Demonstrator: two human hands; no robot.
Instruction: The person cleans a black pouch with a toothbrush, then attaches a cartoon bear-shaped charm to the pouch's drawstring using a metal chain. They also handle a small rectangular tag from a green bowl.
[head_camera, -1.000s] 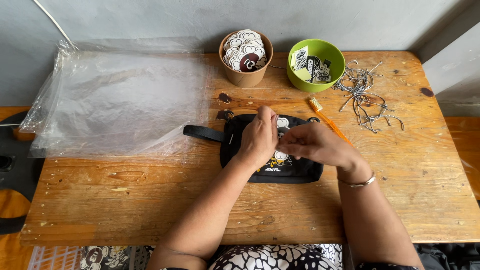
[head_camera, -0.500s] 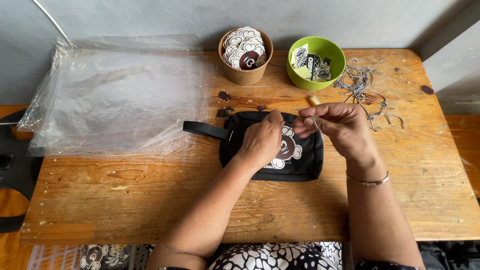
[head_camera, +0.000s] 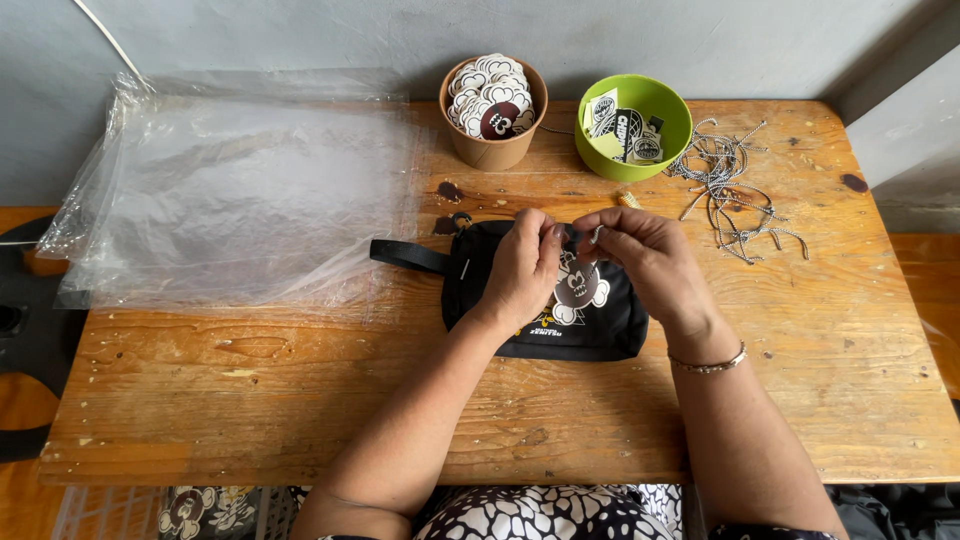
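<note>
A small black pouch (head_camera: 600, 330) with a cartoon print and a black wrist strap (head_camera: 405, 256) lies flat on the wooden table (head_camera: 300, 400). Both hands meet over its top edge. My left hand (head_camera: 525, 270) pinches something small at the pouch's upper middle. My right hand (head_camera: 645, 260) faces it, fingertips pinched on a thin metal piece, perhaps a bead chain. A round dark tag (head_camera: 577, 287) hangs between the hands over the print. What the fingers hold is mostly hidden.
A brown paper cup (head_camera: 495, 150) of round printed tags and a green bowl (head_camera: 660, 150) of printed tags stand at the back. A tangle of bead chains (head_camera: 725, 180) lies at the back right. Clear plastic bags (head_camera: 240, 190) cover the left side.
My right hand rose from the pouch towards the bowl, then came back to meet my left hand. The tag now hangs between the hands.
</note>
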